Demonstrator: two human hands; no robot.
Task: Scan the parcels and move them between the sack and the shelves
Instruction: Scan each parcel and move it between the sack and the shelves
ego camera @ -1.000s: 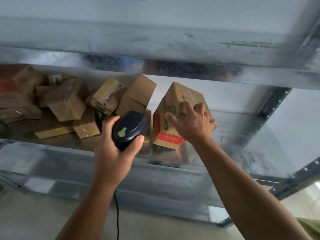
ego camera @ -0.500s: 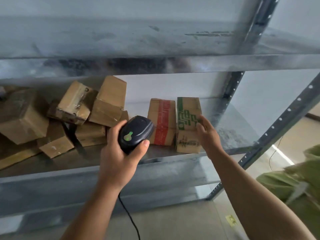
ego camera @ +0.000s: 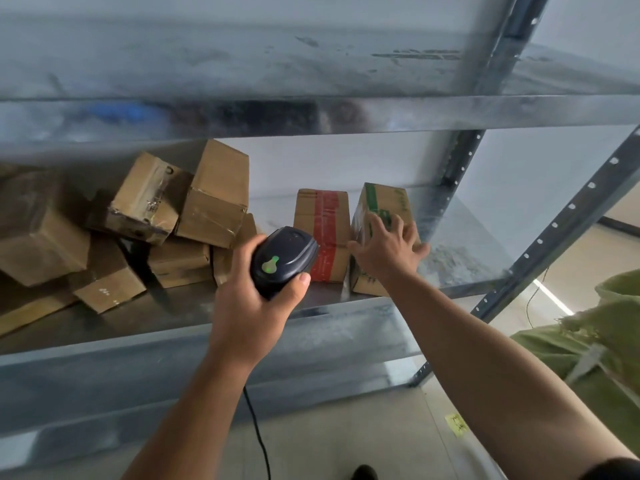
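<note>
Since half a second ago, right hand (ego camera: 388, 249) is spreading open over green-printed parcel (ego camera: 382, 206), standing on shelf (ego camera: 194, 311) right of red-taped parcel (ego camera: 323, 233). Left hand (ego camera: 247, 303) is gripping scanner (ego camera: 282, 261). Green sack (ego camera: 588, 344) near right; more parcels likely remaining.

The grey galvanised-steel shelf (ego camera: 346, 310) has a dull, mottled sheen, scuffed in places. On it, at ten o'clock, lie matt brown cardboard parcels (ego camera: 214, 199) with glossy clear tape. The brown carton with red tape (ego camera: 323, 233) shines along that strip. The black plastic handheld scanner (ego camera: 282, 263) looks smooth, semi-gloss. At four o'clock, the green woven sack (ego camera: 585, 344) looks coarse.
</note>
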